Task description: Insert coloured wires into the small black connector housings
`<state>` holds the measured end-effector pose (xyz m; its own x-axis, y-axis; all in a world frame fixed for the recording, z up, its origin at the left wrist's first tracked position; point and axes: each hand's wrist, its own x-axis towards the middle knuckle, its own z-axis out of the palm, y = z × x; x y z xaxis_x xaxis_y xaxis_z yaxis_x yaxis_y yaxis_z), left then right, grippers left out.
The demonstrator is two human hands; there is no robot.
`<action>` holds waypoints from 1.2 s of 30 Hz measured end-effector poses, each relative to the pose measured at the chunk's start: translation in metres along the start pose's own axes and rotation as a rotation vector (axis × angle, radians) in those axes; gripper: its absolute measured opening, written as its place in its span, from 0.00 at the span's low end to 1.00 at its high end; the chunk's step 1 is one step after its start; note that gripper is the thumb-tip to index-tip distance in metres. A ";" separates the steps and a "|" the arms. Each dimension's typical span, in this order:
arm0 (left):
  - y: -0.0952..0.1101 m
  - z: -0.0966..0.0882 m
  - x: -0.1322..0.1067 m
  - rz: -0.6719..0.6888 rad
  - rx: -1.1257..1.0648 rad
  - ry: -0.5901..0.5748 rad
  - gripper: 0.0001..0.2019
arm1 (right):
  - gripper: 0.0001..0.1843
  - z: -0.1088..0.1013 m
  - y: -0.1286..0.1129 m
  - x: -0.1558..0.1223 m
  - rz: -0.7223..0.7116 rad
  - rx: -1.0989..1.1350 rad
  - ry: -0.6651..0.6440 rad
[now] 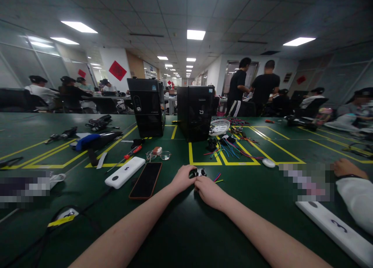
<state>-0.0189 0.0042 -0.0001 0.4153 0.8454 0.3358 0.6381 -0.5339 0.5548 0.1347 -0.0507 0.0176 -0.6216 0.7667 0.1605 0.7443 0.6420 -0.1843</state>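
Both my hands meet on the green table top point(186, 229) in front of me. My left hand point(183, 178) and my right hand point(207, 191) pinch a small black and white connector part point(199, 172) between their fingertips. A few short coloured wire ends point(218, 179) lie just right of the part. Farther back a bundle of coloured wires point(233, 150) and small black parts point(212, 144) sit inside a yellow taped square.
A black phone point(146, 179), a white power bank point(124, 172), glasses point(159, 155) and a red-handled screwdriver point(132, 152) lie to the left. Two black computer cases point(147, 106) point(196, 111) and a white basket point(219, 126) stand behind. A co-worker's hand point(346, 168) rests at right, beside another white power bank point(335, 226).
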 end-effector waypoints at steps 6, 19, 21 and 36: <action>-0.001 0.000 0.001 -0.011 -0.001 -0.016 0.16 | 0.10 -0.005 -0.001 -0.001 0.016 0.081 0.045; -0.002 0.000 0.001 0.016 -0.001 -0.022 0.16 | 0.15 -0.018 -0.001 -0.001 0.147 0.003 0.053; -0.001 -0.001 0.000 0.059 -0.010 -0.027 0.16 | 0.20 -0.022 0.002 -0.001 0.206 0.005 0.102; 0.006 -0.007 -0.004 0.142 -0.081 -0.112 0.23 | 0.24 -0.056 0.090 -0.016 0.770 -0.127 -0.100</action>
<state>-0.0219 -0.0025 0.0072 0.5699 0.7521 0.3309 0.5156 -0.6409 0.5688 0.2253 -0.0052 0.0526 0.0655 0.9963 -0.0561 0.9930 -0.0706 -0.0949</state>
